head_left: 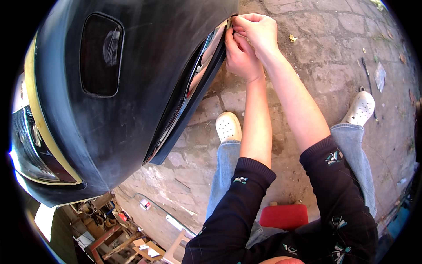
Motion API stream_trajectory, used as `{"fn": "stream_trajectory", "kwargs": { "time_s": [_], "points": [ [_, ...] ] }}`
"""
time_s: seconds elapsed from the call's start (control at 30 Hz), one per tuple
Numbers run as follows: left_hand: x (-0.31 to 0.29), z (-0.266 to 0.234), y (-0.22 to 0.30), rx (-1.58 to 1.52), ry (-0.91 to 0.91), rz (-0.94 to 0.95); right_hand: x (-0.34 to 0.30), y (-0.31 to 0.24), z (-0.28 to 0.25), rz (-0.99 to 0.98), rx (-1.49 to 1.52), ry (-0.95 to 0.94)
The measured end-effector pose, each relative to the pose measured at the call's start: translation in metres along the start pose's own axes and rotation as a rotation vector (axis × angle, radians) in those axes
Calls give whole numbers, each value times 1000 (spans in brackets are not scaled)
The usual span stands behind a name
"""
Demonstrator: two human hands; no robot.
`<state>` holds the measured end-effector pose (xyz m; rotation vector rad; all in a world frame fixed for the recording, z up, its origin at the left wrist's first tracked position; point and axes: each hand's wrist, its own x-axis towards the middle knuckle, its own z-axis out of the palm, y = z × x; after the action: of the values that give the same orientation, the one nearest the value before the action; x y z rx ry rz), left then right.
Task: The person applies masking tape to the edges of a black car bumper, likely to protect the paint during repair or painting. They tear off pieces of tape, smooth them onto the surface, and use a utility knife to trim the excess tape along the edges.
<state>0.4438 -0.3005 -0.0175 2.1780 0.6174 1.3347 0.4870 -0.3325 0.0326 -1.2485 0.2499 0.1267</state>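
Note:
A matte black car body panel (145, 57) fills the left side. A shiny chrome trim strip (200, 70) runs along its right edge. My right hand (259, 33) is at the far end of this strip, thumb and fingers pinched together. Just below it, my left hand (243, 57) is closed too, its fingertips against the same edge. Between the fingertips and the strip shows a small yellowish piece (229, 23), too small to name. What the fingers grip is mostly hidden.
Yellowish tape (33, 83) borders the headlight (33, 149) at the left. A red seat (284, 216) is beneath me. On the paved ground (316, 48) lie a dark stick (367, 75) and a clear plastic scrap (380, 77). Tools and boxes (114, 233) clutter the lower left.

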Motion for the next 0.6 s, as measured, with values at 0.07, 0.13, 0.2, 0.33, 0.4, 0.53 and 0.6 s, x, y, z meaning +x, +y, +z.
{"fn": "stream_trajectory", "kwargs": {
  "time_s": [0.07,0.13,0.2,0.33,0.4,0.53,0.6],
  "points": [
    [0,-3,0,16,20,65,0,0,0,-29,-31,11],
    [0,-7,-2,17,47,118,-2,0,1,-37,-51,14],
    [-1,-9,1,-27,27,60,-4,0,2,-30,-60,16],
    [-8,-8,4,-123,53,5,-4,-2,3,-41,-100,25],
    [-16,-14,0,-130,-26,-58,-5,-3,3,-42,-112,24],
    [-26,-17,-4,-183,-63,-88,-6,-5,3,-26,-122,20],
    [-26,-17,-6,-161,-83,-75,-7,-6,5,-34,-126,23]
  ]
}}
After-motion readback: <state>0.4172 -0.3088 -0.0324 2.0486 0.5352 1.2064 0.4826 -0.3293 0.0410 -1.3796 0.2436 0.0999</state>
